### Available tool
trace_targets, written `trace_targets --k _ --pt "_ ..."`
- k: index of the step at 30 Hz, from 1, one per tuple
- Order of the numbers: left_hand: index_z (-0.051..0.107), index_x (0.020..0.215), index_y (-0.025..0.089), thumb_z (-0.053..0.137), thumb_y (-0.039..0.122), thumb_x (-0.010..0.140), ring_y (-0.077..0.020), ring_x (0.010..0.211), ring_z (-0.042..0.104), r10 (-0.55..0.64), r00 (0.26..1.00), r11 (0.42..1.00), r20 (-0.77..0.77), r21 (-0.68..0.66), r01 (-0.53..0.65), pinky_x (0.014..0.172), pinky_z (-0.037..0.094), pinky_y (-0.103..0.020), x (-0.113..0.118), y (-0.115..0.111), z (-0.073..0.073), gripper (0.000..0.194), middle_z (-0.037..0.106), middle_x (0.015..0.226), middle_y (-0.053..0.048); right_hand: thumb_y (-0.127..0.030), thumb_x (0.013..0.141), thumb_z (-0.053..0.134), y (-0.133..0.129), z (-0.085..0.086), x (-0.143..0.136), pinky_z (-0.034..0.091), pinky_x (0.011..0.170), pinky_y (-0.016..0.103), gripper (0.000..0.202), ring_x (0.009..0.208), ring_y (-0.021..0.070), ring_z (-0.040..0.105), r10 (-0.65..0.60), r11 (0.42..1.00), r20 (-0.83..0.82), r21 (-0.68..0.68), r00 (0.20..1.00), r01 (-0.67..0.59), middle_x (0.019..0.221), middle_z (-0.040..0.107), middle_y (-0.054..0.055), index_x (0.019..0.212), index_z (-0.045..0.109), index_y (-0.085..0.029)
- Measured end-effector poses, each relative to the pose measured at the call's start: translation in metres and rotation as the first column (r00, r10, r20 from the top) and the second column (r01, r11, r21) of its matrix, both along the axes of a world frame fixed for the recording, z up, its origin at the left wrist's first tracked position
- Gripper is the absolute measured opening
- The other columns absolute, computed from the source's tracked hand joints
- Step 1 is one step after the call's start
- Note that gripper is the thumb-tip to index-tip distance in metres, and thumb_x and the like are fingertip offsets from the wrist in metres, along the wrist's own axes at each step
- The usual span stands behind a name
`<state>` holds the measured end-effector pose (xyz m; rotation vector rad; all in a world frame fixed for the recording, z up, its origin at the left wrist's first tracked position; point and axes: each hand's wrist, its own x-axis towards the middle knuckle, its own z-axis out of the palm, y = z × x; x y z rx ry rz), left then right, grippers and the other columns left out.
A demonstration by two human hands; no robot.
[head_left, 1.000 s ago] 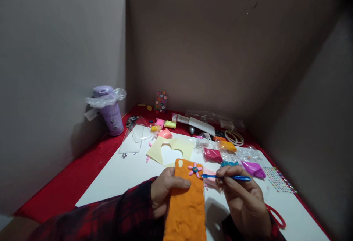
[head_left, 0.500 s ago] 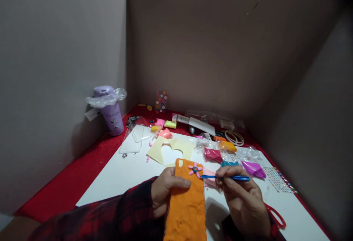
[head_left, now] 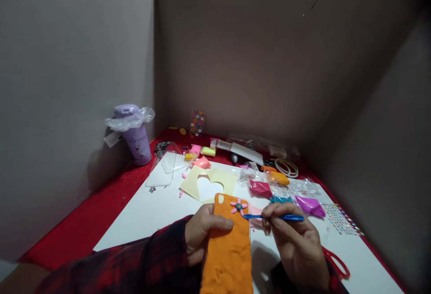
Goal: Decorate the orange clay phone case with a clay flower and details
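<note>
"Grey walls (head_left: 232, 60) closed in behind the orange case (head_left: 229, 253). How was it placed?"

"Above the front of the white sheet (head_left: 134, 226), gripped along its left side by the left hand (head_left: 204, 229), thumb across its face."

"And what had shifted?"

"Very little: the blue tool (head_left: 292, 217), pinched in the right hand (head_left: 296, 240), had edged farther in over the case, its tip near the lower petals of the pink flower (head_left: 239, 206). I judged that fine work at the petal ends was in hand; whether the tip touched, I couldn't tell."

"Any room to move?"

"Most on the case's left, where the sheet stretched away. Yellow paper (head_left: 190, 186) lay just beyond its top edge, a pale pink packet (head_left: 257, 223) just beside its right edge, a red loop (head_left: 341, 267) farther right."
</note>
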<state>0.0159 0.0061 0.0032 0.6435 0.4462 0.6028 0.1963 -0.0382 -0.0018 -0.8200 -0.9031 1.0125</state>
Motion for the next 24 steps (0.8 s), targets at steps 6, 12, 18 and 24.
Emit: trace_targets --k 6,12,18,24 --pt "0.061 0.092 0.007 0.056 0.010 0.066 -0.0176 0.070 0.059 -0.013 1.000 1.000 0.011 0.006 0.013 0.074 0.045 -0.035 -0.0003 -0.0004 -0.0013 0.027 0.060 0.080 -0.010 -0.018 0.069 0.066 0.0009 0.0010 -0.0009 0.047 0.057 0.029 0.008 0.058 0.0124 0.055 -0.015 1.000 -0.023 -0.023 1.000 0.014 0.075 0.060 0.004 0.075 0.061 -0.019" --pt "0.062 0.090 0.007 0.057 0.010 0.065 -0.0168 0.068 0.058 0.000 1.000 1.000 0.011 -0.001 0.000 0.075 0.044 -0.036 0.0001 0.0003 -0.0018 0.026 0.060 0.079 -0.010 -0.019 0.069 0.066 -0.0006 -0.0010 0.0036 0.046 0.056 0.026 0.009 0.061 0.0122 0.055 -0.032 0.997 -0.070 -0.069 0.997 0.027 0.079 0.060 0.003 0.076 0.060 -0.019" --pt "0.063 0.090 0.008 0.058 0.011 0.064 -0.0170 0.068 0.059 0.002 1.000 1.000 0.016 0.008 -0.002 0.074 0.045 -0.035 -0.0001 -0.0008 -0.0013 0.026 0.062 0.079 -0.009 -0.019 0.070 0.065 0.0000 0.0026 0.0006 0.045 0.054 0.025 0.007 0.059 0.0118 0.054 -0.021 1.000 -0.018 -0.019 1.000 0.020 0.076 0.060 0.003 0.075 0.060 -0.019" --pt "0.062 0.092 0.007 0.056 0.011 0.067 -0.0171 0.069 0.059 -0.032 0.999 0.999 0.027 0.024 0.031 0.075 0.044 -0.036 -0.0011 -0.0003 -0.0036 0.026 0.061 0.080 -0.009 -0.018 0.070 0.064 -0.0005 0.0021 -0.0007 0.045 0.056 0.028 0.006 0.058 0.0121 0.054 -0.012 1.000 0.014 0.007 1.000 0.012 0.076 0.060 0.003 0.076 0.061 -0.019"
